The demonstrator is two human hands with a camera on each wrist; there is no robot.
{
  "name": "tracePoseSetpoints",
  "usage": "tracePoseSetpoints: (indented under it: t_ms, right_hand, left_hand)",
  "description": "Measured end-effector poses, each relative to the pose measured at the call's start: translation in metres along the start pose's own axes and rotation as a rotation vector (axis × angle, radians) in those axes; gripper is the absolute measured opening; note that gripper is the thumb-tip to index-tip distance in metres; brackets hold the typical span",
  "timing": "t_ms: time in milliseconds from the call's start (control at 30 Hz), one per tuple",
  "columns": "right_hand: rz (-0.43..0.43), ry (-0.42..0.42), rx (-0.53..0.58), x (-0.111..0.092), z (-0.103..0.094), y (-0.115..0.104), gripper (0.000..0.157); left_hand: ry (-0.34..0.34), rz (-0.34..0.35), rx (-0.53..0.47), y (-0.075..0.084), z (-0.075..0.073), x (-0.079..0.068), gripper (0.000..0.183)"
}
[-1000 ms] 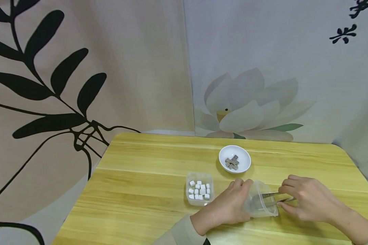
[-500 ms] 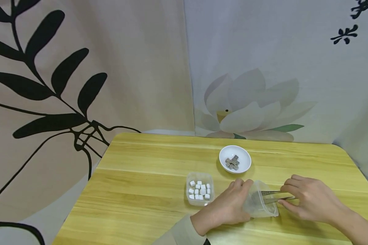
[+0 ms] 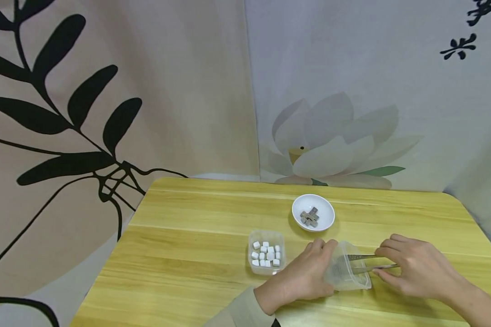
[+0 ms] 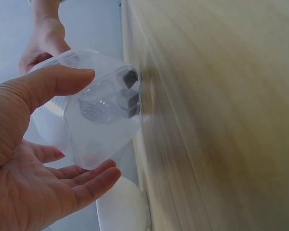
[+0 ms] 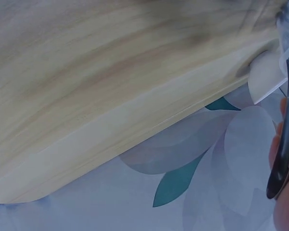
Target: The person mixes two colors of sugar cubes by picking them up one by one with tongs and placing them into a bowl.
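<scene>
My left hand grips a clear plastic container by its bottom end. The container lies tipped on its side on the table, its mouth facing right. My right hand holds metal tongs, whose arms stand apart and reach in through that mouth. In the left wrist view, several dark grey cubes lie along the container's lower wall, and a perforated tong end shows through the plastic close to them. At the right edge of the right wrist view appears a tong arm.
A white bowl with several grey-brown cubes stands behind the container. To the left hand's left is a clear square box holding several white cubes. The wooden table ends at a printed curtain.
My right hand has shifted slightly to the right with the tongs, and their arms stand a little wider than half a second ago. The left hand and container have stayed in place.
</scene>
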State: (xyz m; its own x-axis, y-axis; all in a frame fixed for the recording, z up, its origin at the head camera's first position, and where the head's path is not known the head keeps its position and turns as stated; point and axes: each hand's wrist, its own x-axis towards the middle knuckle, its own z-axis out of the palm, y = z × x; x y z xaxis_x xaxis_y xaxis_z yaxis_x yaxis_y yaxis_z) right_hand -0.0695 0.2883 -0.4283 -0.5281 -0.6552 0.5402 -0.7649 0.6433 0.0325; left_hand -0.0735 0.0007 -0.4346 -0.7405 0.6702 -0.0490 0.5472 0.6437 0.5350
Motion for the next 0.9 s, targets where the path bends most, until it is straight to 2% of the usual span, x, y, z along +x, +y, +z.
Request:
tracePoseSetpoints:
  t_ms: [233,600,767,900]
  right_hand:
    - [-0.013,0.002,-0.013,0.004,0.000,0.001,0.050]
    - [-0.047,-0.010,-0.102,0.014,-0.003,-0.002,0.046]
    - [-0.060,-0.012,-0.092,0.017,-0.003,-0.002,0.046]
    - [-0.073,-0.005,-0.038,0.017,-0.001,0.000,0.049]
  left_hand:
    - [0.002,0.004,0.000,0.000,0.000,0.000,0.098]
    - [0.008,0.016,-0.002,-0.001,0.000,-0.001,0.096]
    - [0.008,0.014,-0.002,-0.001,0.000,0.000,0.096]
    - [0.005,0.010,-0.003,-0.001,0.000,-0.001,0.095]
